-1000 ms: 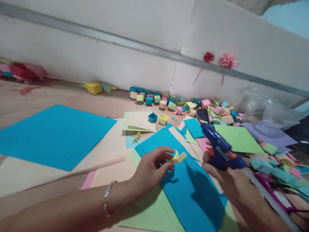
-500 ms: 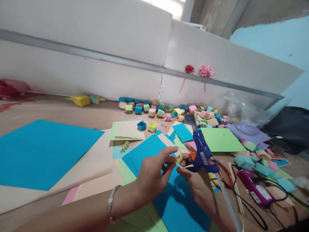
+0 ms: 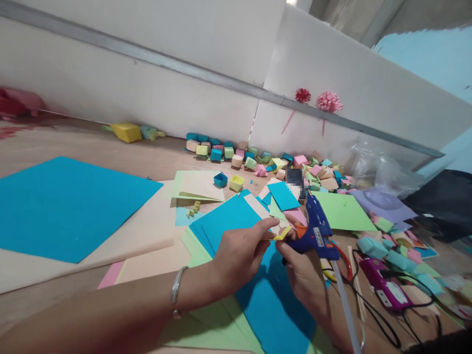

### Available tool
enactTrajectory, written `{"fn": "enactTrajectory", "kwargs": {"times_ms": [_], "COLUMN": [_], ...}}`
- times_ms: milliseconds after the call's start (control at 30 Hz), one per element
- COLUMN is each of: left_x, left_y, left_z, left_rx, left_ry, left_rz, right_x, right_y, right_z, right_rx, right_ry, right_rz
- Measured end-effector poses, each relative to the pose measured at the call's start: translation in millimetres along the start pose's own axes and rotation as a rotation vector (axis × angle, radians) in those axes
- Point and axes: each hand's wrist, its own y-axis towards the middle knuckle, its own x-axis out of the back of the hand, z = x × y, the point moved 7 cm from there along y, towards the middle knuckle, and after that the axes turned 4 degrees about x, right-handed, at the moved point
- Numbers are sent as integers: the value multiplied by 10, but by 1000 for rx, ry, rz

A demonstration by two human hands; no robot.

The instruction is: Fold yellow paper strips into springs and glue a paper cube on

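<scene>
My left hand [image 3: 239, 256], a silver bangle at its wrist, pinches a small folded strip of yellow paper [image 3: 283, 233] between thumb and fingertips. Close against it, my right hand [image 3: 306, 278] is closed around a blue glue gun [image 3: 317, 232] with an orange trigger, its nozzle pointing up and away. The right fingertips also meet the strip's right end. A long translucent glue stick [image 3: 343, 300] sticks out of the gun's back. Under both hands lie blue paper sheets [image 3: 283, 309]. Beyond them sit a small blue open paper box [image 3: 220, 180] and a yellow one [image 3: 236, 183].
Many small coloured paper cubes [image 3: 237, 161] line the board at the back. A magenta power strip [image 3: 385, 285] with black cables lies at right, near red-handled scissors [image 3: 346, 265]. A large blue sheet [image 3: 73, 211] covers the left, and a green sheet [image 3: 344, 211] lies right.
Both hands have shifted slightly right, bringing the glue gun along. The yellow strip now lies flatter between my fingertips. The camera view has tilted a little.
</scene>
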Motion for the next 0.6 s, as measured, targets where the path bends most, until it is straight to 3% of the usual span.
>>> {"fn": "enactTrajectory", "kwargs": {"times_ms": [100,333,600], "left_x": [-8,-24,-70], "left_y": [1,21,102], "left_z": [27,63,216], "left_rx": [3,42,325], "left_ry": [9,-57,-318], "left_rz": [0,33,110], "right_x": [3,2,37], "right_y": [-17,-36,2], "right_z": [-73,-190,-262], "right_rx": [-61,-103,-75], "right_ry": [50,144,141], "right_rz": [-61,-54,-23]}}
